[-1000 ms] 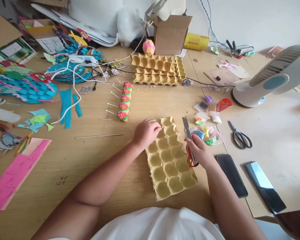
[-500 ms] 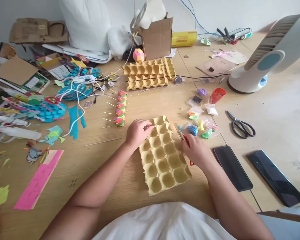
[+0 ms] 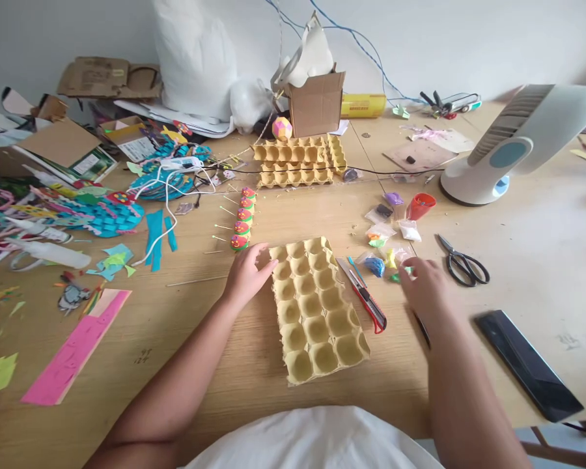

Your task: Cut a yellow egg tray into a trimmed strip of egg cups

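Head camera view shows the two bare hands of a person above a wooden table (image 3: 209, 378). A yellowish egg carton (image 3: 306, 303) lies in front of the person, near the middle, with its hollow cups turned upward and its long side slightly slanted. The left hand (image 3: 247, 277) is at the far left corner of this carton. Its thumb stands apart from the other fingers, with a small gap between, and the thumb tip is at the carton edge; I cannot tell surely if it presses there.

The right hand (image 3: 424, 283) is to the right, above the small packets of coloured material (image 3: 374, 266). Its fingers are bent and a little blurred, so I cannot tell whether they pinch something. Between this hand and the carton lies a red utility knife (image 3: 371, 307), its blade out and pointing away from the person. A thin blue stick (image 3: 357, 271) is just beside the blade.

Beyond the left hand stands a row of five red and green figures (image 3: 241, 225). Further back are more carton pieces (image 3: 293, 153). On the right side are black-handled scissors (image 3: 465, 266), a red cup (image 3: 420, 207), a dark flat phone-like device (image 3: 528, 363) and a white fan (image 3: 532, 140).
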Action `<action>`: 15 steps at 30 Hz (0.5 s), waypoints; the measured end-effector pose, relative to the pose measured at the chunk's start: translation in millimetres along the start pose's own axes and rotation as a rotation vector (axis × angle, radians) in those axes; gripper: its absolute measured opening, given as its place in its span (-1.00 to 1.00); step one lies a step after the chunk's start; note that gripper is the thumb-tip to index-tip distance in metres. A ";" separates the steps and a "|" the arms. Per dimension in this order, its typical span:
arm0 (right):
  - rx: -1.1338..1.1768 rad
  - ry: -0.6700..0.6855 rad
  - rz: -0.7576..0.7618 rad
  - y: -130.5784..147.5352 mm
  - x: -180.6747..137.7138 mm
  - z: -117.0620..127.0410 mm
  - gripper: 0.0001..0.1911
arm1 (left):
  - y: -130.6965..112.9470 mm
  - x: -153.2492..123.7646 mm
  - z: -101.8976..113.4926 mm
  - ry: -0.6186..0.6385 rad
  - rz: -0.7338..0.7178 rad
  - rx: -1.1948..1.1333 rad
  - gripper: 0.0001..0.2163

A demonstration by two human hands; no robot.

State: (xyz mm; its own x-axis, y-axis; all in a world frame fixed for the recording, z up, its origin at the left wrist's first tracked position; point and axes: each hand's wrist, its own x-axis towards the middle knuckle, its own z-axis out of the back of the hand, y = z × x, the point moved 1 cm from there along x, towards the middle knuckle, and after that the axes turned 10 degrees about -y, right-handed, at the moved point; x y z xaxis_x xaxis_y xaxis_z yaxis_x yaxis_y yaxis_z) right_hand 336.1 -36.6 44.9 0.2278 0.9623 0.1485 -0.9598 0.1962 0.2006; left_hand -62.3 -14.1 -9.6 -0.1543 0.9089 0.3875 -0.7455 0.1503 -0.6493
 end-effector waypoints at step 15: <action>-0.277 0.063 -0.123 -131.8 81.9 -18.2 -0.46 | 0.4 -4.1 -23.5 0.195 0.468 -0.495 -0.41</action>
State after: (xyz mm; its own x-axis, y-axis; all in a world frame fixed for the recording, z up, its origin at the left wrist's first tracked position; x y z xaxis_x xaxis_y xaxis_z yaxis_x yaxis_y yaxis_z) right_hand 478.2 19.7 13.0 0.3428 0.9362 0.0772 -0.9358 0.3475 -0.0593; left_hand -46.8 -8.6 -26.8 -0.2330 0.9674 -0.0992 -0.2395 -0.1559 -0.9583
